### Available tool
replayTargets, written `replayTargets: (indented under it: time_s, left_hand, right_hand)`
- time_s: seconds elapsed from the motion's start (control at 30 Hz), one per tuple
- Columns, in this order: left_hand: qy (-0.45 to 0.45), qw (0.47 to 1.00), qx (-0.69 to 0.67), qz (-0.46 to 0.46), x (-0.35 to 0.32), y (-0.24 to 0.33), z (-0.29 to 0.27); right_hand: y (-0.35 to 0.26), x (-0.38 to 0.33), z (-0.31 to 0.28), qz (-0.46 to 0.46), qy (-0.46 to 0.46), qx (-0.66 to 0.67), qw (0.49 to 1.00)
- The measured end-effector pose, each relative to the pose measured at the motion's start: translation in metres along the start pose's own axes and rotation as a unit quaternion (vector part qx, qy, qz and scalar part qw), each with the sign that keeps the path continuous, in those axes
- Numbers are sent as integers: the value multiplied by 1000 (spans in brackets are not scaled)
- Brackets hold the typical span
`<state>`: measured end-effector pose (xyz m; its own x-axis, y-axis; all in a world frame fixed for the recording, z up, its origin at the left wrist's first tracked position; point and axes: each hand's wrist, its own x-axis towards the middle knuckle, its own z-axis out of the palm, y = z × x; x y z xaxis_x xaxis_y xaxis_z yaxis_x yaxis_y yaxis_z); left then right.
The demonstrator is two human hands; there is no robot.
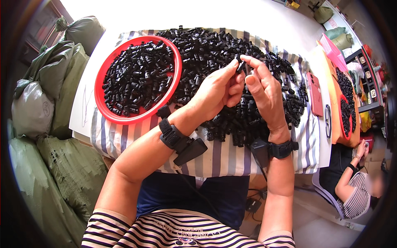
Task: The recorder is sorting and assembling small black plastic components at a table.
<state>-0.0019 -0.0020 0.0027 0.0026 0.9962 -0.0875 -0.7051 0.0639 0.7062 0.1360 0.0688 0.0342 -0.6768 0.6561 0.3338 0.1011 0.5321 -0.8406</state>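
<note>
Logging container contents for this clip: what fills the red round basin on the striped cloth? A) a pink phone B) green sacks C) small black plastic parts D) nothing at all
C: the red basin is heaped with small black plastic parts, the same kind as the loose pile spread beside it on the striped cloth.

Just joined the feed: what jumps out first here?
A big heap of small black plastic parts covers the striped cloth, with a red tray of more at its left. Over the heap, the left hand and right hand pinch one black piece between their fingertips.
</note>
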Motion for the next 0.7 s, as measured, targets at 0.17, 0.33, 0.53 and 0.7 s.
replayTargets:
  time_s: [0.17,0.33,0.53,0.7]
  left_hand:
    - [12,1000,-23,16,2,-1,-3]
    - [25,999,17,19,0,-1,-2]
    - [38,998,21,41,0,-3,2]
    - [53,997,29,46,0,-3,2]
  right_hand:
    - [2,0,6,-31,17,-137,990]
    - [1,0,4,-20,10,-147,989]
    - [1,0,6,-19,31,-147,989]
    - [2,0,8,-10,37,-148,988]
